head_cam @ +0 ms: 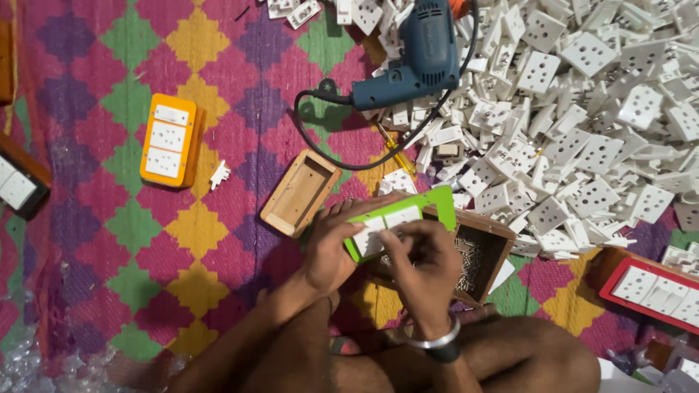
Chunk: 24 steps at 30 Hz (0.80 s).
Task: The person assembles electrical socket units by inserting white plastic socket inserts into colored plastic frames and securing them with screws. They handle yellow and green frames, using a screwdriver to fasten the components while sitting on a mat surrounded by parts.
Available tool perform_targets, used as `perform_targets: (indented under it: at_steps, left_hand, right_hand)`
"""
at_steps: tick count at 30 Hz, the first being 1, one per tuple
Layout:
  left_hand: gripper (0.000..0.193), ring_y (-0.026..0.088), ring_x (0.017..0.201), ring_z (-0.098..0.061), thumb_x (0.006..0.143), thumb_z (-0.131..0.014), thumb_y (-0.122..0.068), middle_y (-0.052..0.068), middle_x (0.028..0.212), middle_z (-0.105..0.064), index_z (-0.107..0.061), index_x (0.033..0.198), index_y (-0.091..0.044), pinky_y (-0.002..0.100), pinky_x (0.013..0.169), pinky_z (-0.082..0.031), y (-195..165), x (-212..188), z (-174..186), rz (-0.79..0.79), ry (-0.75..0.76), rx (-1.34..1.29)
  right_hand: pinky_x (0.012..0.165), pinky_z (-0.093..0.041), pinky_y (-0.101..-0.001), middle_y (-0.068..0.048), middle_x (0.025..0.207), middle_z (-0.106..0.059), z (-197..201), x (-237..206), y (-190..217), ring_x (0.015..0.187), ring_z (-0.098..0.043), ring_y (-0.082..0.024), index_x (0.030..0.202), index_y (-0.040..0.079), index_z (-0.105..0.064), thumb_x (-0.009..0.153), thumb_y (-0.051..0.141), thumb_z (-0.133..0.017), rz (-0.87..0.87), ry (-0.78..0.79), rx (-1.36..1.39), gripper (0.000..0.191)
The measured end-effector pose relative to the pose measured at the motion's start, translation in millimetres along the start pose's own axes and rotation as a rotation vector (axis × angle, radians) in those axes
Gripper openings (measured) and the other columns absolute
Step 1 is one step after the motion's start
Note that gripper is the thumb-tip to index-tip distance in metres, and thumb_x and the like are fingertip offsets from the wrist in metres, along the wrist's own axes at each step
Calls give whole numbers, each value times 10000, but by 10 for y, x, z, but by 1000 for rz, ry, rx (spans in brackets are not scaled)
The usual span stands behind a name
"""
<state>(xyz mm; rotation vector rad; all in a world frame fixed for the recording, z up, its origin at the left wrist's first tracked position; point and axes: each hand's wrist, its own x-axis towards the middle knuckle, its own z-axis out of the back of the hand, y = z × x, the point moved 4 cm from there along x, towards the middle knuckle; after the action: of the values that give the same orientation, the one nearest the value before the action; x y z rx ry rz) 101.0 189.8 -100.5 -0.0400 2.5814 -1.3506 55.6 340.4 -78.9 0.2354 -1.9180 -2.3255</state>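
Left hand (331,251) grips the near end of a green plate (404,218) fitted with white sockets, fingers closed on its edge. Right hand (426,258) pinches the plate's lower edge, thumb and fingers together on it. Plate held just above a wooden box (489,251) holding small metal screws. An empty wooden box (300,193) lies on the mat (131,240) beside the left hand. Blue drill (415,65) rests on a heap of white sockets (582,124).
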Motion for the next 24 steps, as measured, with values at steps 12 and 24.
perform_targets:
  at_steps: [12, 24]
  left_hand:
    - [607, 430, 1389, -489, 996, -377, -251, 250, 1520, -483, -359, 1537, 24, 633, 1152, -384, 307, -57, 290, 180, -142, -753]
    - [585, 377, 1339, -549, 969, -434, -221, 233, 1454, -553, -415, 1490, 43, 598, 1141, -417, 361, -90, 322, 257, -233, -633]
  right_hand:
    - [668, -539, -503, -147, 928, -718, 767, 100, -358, 785, -680, -413, 998, 91, -686, 844, 154, -722, -14, 268, -1032, 170]
    - [714, -546, -497, -126, 951, -722, 854, 141, -663, 836, -685, -394, 998, 118, -751, 825, 131, -710, -36, 241, -1057, 178]
